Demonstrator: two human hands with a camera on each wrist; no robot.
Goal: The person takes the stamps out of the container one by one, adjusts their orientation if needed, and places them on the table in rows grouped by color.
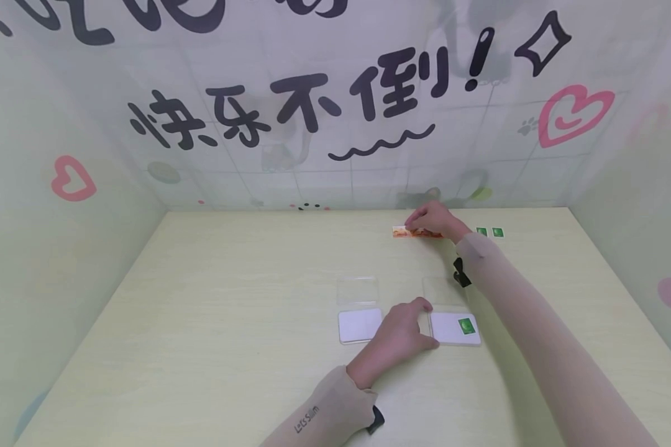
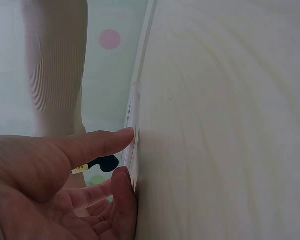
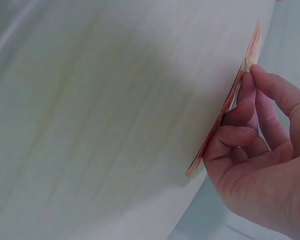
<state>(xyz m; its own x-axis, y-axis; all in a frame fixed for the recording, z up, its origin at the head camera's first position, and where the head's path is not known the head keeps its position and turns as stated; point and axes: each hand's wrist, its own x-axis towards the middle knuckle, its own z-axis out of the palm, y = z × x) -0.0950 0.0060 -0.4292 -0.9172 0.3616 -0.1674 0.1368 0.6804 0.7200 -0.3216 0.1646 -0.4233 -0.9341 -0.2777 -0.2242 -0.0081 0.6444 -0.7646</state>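
At the back of the table, a strip of orange-red stamps (image 1: pixel 398 232) lies flat. My right hand (image 1: pixel 433 218) is over it, thumb and index finger pinching a bit of the strip that stands slightly raised in the right wrist view. The other fingers of that hand are curled against the strip (image 3: pixel 210 137). Nearer to me, my left hand (image 1: pixel 401 332) grips the left end of a flat white box (image 1: pixel 444 335), thumb at the near corner and index finger at the far one. A green stamp (image 1: pixel 466 326) sits slightly tilted at the box's right side.
A second flat white box (image 1: pixel 360 326) lies left of the first, partly behind my left hand. Behind the boxes are a clear plastic lid (image 1: pixel 358 290) and another clear lid (image 1: pixel 437 289). Two green stamps (image 1: pixel 498 232) lie right of my right wrist. A printed wall (image 1: pixel 313 186) closes the back.
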